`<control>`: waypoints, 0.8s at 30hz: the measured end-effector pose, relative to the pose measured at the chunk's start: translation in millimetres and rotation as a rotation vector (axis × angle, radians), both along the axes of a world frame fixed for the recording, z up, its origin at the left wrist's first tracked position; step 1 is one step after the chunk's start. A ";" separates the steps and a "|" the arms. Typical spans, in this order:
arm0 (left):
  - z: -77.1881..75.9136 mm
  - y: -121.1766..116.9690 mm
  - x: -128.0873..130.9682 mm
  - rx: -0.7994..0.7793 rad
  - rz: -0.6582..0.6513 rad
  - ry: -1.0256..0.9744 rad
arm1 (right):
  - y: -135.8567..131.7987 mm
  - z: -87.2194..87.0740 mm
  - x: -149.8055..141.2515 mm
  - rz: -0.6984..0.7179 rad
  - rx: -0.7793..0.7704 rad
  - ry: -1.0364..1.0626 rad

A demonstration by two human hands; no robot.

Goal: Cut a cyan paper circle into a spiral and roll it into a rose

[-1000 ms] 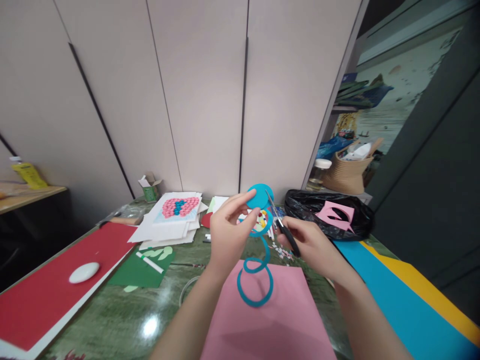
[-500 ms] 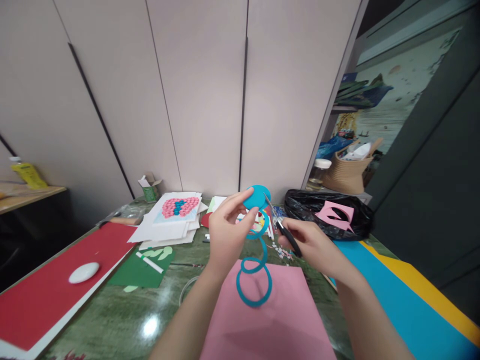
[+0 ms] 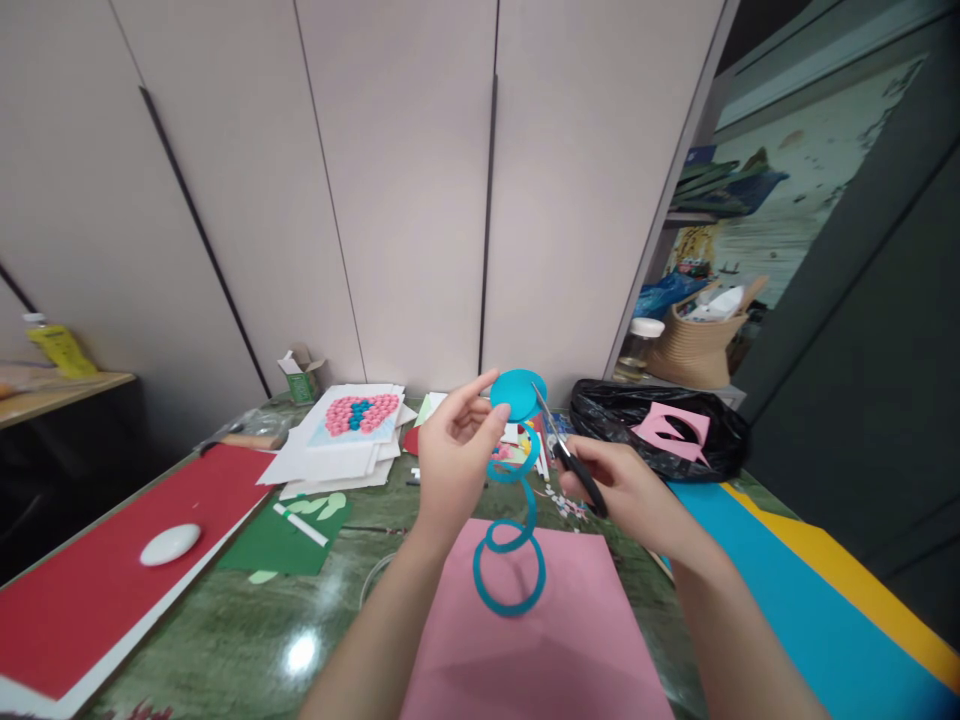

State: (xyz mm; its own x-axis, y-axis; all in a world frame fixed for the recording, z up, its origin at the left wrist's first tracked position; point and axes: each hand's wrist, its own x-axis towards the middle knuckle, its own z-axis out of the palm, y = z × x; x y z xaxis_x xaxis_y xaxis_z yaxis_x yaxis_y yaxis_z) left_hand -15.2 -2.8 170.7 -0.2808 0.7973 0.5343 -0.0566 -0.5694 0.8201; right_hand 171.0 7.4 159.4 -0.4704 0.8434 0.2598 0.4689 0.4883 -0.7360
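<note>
Between thumb and fingers, my left hand (image 3: pixel 459 458) pinches the edge of a round piece of blue paper (image 3: pixel 517 394). A narrow spiral strip (image 3: pixel 510 603) of the same paper hangs from it in loops, over a pink sheet (image 3: pixel 555 640) on the table. My right hand (image 3: pixel 622 480) is closed round the black handles of a pair of scissors (image 3: pixel 576 468). The scissors' blades point up and lie at the right edge of the blue disc. How far the blades are apart is hard to make out.
A black plastic bag (image 3: pixel 592 410) with a pink paper offcut (image 3: pixel 671 432) lies at the back right. Blue (image 3: pixel 780 590) and yellow sheets are on the right. White sheets (image 3: pixel 315 450), green paper (image 3: pixel 255 540) and red paper (image 3: pixel 97 580) lie left. Pale cabinet doors (image 3: pixel 405 200) stand behind.
The blue disc has turned slightly and shifted a little to the right in my left hand. The hanging spiral has swayed slightly. The scissors stay at the disc's right edge.
</note>
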 end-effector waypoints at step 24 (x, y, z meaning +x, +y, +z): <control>2.8 -2.1 0.0 0.028 -0.017 0.063 | -1.2 2.1 3.3 -0.005 0.015 -0.027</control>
